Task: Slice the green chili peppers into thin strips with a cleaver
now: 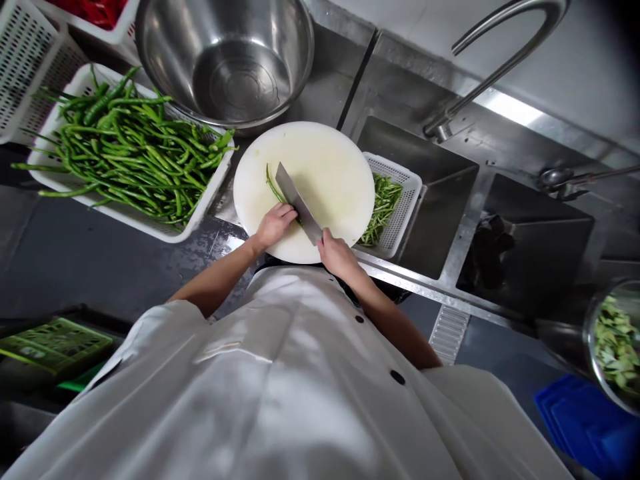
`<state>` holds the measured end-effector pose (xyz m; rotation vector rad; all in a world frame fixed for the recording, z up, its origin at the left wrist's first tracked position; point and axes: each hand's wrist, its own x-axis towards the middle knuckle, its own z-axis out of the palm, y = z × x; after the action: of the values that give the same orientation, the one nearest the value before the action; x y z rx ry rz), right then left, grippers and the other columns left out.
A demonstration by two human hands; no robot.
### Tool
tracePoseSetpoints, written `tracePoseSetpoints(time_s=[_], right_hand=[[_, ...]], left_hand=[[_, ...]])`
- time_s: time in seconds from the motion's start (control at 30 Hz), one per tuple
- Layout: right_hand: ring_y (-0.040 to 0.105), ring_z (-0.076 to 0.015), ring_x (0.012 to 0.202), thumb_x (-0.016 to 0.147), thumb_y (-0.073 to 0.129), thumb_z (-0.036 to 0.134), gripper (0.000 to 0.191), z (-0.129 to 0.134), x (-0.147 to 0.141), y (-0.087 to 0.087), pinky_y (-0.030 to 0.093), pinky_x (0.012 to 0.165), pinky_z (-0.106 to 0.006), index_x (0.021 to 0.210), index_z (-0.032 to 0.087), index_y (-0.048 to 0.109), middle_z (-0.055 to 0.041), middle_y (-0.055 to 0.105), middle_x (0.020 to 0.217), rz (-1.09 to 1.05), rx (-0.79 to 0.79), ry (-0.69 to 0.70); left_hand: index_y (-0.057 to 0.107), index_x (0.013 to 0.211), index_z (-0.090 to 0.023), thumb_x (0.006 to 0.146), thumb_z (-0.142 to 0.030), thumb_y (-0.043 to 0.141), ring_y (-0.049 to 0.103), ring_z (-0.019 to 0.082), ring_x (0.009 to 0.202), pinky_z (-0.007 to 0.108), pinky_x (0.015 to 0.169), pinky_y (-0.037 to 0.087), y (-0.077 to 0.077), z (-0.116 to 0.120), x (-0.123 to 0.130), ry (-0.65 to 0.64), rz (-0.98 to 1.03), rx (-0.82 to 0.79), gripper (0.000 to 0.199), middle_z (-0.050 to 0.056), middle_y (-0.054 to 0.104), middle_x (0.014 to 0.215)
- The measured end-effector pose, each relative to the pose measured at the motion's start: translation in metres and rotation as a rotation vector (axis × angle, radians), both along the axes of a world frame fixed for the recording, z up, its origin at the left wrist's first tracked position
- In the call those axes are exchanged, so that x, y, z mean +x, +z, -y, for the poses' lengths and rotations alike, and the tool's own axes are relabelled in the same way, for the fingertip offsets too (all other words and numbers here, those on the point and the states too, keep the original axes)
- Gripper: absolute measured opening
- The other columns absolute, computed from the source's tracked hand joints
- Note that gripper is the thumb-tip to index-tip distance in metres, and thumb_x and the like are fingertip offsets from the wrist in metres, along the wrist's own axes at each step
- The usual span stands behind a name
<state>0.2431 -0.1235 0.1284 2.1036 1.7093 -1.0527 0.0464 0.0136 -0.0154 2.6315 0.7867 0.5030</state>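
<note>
On a round white cutting board (340, 173), my left hand (276, 225) presses down on a green chili pepper (273, 185), whose thin end sticks out past my fingers. My right hand (337, 255) grips a cleaver (299, 203) by its handle. The broad blade stands just right of my left fingertips, across the pepper. How much of the pepper lies under the blade is hidden. Left of the board, a white basket (200, 212) is heaped with long green peppers (145, 147). At the right, cut green pieces (381, 207) lie in a white perforated basket (411, 200), partly under the board's edge.
A large steel bowl (235, 67) stands behind the board. Steel sinks (430, 200) and a curved faucet (500, 67) are at the right. Farther right is a steel container (593, 340) of pale green cut vegetables. A white crate with red contents (100, 12) is at the far left.
</note>
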Motion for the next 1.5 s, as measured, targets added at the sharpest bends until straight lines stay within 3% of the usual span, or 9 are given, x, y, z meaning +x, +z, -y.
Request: tracePoseSetpoints(time_s=[0.17,0.3,0.47,0.7,0.87,1.1,1.27,1.37,1.5], right_hand=[[0.07,-0.0323,0.114,0.115,0.033,0.035,0.04,-0.004,0.004,-0.011,0.046,0.084,-0.033,0.147,0.014,0.044,-0.0185,0.075,0.12,-0.033,0.02,-0.031],[0.071,-0.0318,0.108,0.115,0.035,0.037,0.037,0.007,0.017,0.014,0.044,0.08,-0.032,0.143,0.017,0.046,-0.0177,0.075,0.114,0.005,-0.012,-0.026],[0.072,-0.0317,0.102,0.114,0.037,0.038,0.033,0.01,0.019,0.04,0.044,0.077,-0.032,0.137,0.018,0.048,-0.0174,0.075,0.109,0.037,-0.078,0.034],[0.072,-0.0326,0.106,0.114,0.032,0.035,0.038,-0.042,-0.01,0.011,0.048,0.08,-0.034,0.143,0.015,0.045,-0.0209,0.074,0.118,-0.002,-0.001,0.005],[0.073,-0.0329,0.1,0.113,0.038,0.042,0.037,-0.036,0.004,0.027,0.046,0.076,-0.033,0.137,0.017,0.05,-0.0196,0.074,0.112,0.011,-0.044,0.003],[0.071,-0.0314,0.109,0.114,0.034,0.031,0.034,-0.06,-0.03,-0.013,0.048,0.084,-0.033,0.138,0.013,0.049,-0.0192,0.075,0.118,-0.038,0.079,-0.036],[0.072,-0.0303,0.108,0.113,0.039,0.033,0.033,-0.033,-0.004,-0.013,0.048,0.083,-0.032,0.138,0.015,0.052,-0.0158,0.077,0.116,-0.065,0.053,-0.061],[0.072,-0.0282,0.106,0.113,0.04,0.035,0.032,-0.003,0.022,-0.002,0.048,0.082,-0.031,0.135,0.018,0.055,-0.0125,0.078,0.115,-0.075,0.029,-0.099],[0.072,-0.0305,0.107,0.113,0.038,0.034,0.032,0.031,0.034,0.014,0.047,0.08,-0.033,0.135,0.017,0.055,-0.0148,0.077,0.114,0.055,-0.004,-0.076]], left_hand=[[0.07,0.109,-0.022,0.106,-0.02,0.044,0.059,0.026,0.111,0.044,0.099,0.053,0.004,-0.053,-0.019,0.045,-0.005,0.074,0.026,0.01,0.068,0.115],[0.071,0.105,-0.023,0.105,-0.018,0.045,0.058,0.025,0.107,0.042,0.097,0.052,0.001,-0.077,-0.022,-0.003,-0.062,0.092,0.026,0.008,0.068,0.113],[0.069,0.105,-0.02,0.106,-0.015,0.041,0.057,0.022,0.101,0.039,0.097,0.053,-0.003,-0.076,-0.02,-0.021,-0.05,0.083,0.028,0.007,0.066,0.104],[0.07,0.104,-0.024,0.105,-0.017,0.038,0.059,0.024,0.1,0.038,0.091,0.056,-0.004,-0.074,-0.022,0.009,-0.011,0.056,0.033,0.006,0.068,0.103],[0.069,0.105,-0.025,0.103,-0.014,0.038,0.06,0.025,0.104,0.04,0.091,0.056,-0.002,-0.069,-0.021,0.036,-0.018,-0.038,0.033,0.007,0.067,0.103],[0.07,0.101,-0.021,0.103,-0.014,0.036,0.061,0.024,0.1,0.039,0.089,0.057,0.003,-0.074,-0.024,0.022,-0.004,-0.008,0.034,0.008,0.067,0.098],[0.071,0.11,-0.02,0.105,-0.02,0.042,0.059,0.026,0.112,0.045,0.099,0.054,0.01,-0.108,-0.036,0.045,-0.018,0.089,0.029,0.011,0.069,0.114],[0.072,0.109,-0.021,0.108,-0.02,0.038,0.061,0.025,0.106,0.042,0.097,0.055,0.007,-0.096,-0.034,-0.053,-0.053,0.098,0.034,0.009,0.07,0.108],[0.073,0.112,-0.02,0.109,-0.017,0.035,0.061,0.024,0.106,0.037,0.092,0.057,-0.001,-0.039,-0.021,-0.092,-0.036,0.091,0.038,0.009,0.069,0.109]])
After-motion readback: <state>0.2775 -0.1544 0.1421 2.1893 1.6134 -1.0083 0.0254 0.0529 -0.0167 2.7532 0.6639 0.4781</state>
